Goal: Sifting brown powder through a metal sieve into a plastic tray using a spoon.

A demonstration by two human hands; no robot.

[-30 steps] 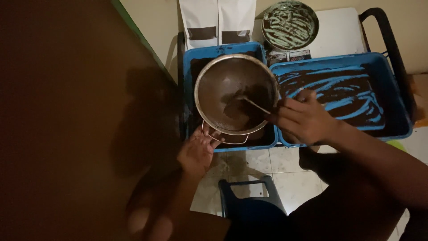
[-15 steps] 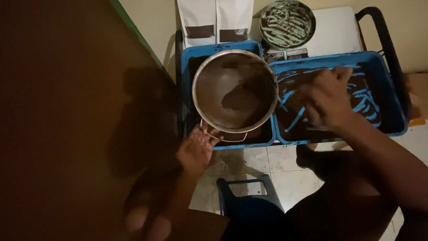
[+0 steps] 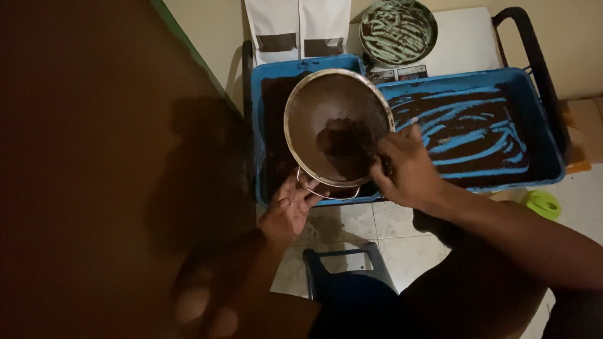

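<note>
Sieve (image 3: pixel 336 129) sits over my blue tray (image 3: pixel 267 125) (catching fines); left hand (image 3: pixel 286 210) fingers curl round its handle, right hand (image 3: pixel 408 166) fingers press together against the rim.

blue trays (image 3: pixel 534 169) | brown powder (image 3: pixel 342 147) | silver sieve (image 3: pixel 301 100) | green-striped bowl (image 3: pixel 397 30)

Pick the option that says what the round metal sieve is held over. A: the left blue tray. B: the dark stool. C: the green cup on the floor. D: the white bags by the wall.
A: the sieve, held at its near rim by the left hand with the right hand at its right edge, sits above the left blue tray, which holds dark powder.
</note>
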